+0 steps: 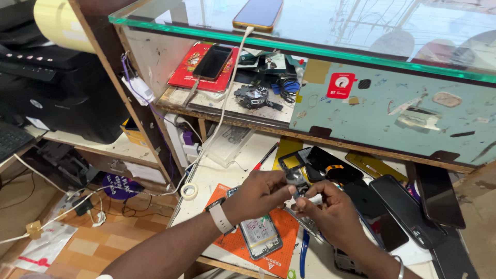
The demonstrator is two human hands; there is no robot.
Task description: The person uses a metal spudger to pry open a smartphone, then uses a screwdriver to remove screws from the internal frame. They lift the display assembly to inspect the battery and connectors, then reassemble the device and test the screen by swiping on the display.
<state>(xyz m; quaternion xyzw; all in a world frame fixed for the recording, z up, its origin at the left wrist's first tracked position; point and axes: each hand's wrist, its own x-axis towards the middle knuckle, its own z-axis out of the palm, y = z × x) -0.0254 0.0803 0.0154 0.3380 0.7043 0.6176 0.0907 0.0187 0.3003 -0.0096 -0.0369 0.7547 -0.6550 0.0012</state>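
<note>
**Small part being worked over the repair mat**

Head view: left hand and right hand are meeting above the orange mat, both pinching a small dark part between fingertips. Looks like mid-fitting or separating; next move needs a steady fine grip. Part is tiny, dark, detail unclear. Opened phone is lying on the mat below.

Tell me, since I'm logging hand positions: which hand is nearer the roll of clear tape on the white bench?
Left. The left hand is just right of the roll of clear tape, with its wrist closest. The right hand sits farther right, beyond the left hand.
</note>
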